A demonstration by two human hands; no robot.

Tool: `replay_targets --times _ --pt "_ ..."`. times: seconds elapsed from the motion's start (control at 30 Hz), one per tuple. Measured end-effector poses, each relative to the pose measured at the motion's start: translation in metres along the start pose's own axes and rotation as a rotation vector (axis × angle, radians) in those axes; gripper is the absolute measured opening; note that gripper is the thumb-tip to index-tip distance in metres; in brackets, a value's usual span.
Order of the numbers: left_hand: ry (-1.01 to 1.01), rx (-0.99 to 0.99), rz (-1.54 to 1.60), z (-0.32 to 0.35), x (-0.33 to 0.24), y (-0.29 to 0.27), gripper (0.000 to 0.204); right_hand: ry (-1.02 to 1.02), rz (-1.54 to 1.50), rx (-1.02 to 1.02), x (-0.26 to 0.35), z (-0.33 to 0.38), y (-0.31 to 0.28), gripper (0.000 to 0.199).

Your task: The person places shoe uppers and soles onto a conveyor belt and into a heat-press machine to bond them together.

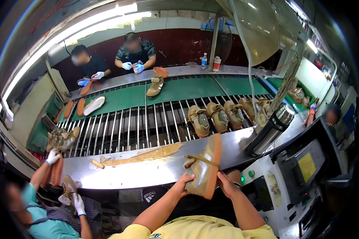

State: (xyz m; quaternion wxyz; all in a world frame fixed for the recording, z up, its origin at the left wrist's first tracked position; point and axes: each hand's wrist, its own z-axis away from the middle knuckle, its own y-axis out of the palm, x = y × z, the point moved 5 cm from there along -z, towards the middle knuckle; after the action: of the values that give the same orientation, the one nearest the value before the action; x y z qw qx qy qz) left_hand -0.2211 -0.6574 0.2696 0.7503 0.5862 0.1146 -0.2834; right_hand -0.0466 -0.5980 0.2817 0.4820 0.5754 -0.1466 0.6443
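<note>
Both forearms rose from the lower edge, and the hands closed on one tan shoe (204,169), held tilted with its orange sole turned right, just above the near edge of the steel table (139,172). The left hand (182,184) gripped its heel side; the right hand (226,184) clasped the sole. Beyond the shoe, five tan shoes (217,116) lay on the roller rack (123,129).

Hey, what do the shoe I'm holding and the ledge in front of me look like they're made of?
The shoe, held by the left hand and right hand, looks like matte tan suede or fabric with a smooth orange-brown sole, probably rubber. The ledge looks like bare sheet metal: grey, dully reflective, with a yellowish smear, maybe glue.
</note>
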Motion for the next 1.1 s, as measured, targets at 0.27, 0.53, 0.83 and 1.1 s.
replay_targets --times 0.27,0.53,0.83,1.1 --pt "0.215 -0.323 -0.196 -0.097 -0.133 -0.115 0.052 -0.077 0.176 -0.292 -0.007 -0.019 -0.034 0.026" --pt "0.423 -0.835 -1.064 -0.213 -0.277 -0.132 0.071 -0.547 0.786 -0.703 -0.076 0.027 -0.135 0.01" --pt "0.198 -1.188 -1.727 -0.255 -0.227 -0.115 0.074 -0.582 0.873 -0.8 -0.063 0.009 -0.139 0.008" --pt "0.6 -1.014 -1.971 -0.146 -0.17 -0.146 0.061 -0.411 0.597 -0.745 -0.081 0.003 -0.135 0.002"
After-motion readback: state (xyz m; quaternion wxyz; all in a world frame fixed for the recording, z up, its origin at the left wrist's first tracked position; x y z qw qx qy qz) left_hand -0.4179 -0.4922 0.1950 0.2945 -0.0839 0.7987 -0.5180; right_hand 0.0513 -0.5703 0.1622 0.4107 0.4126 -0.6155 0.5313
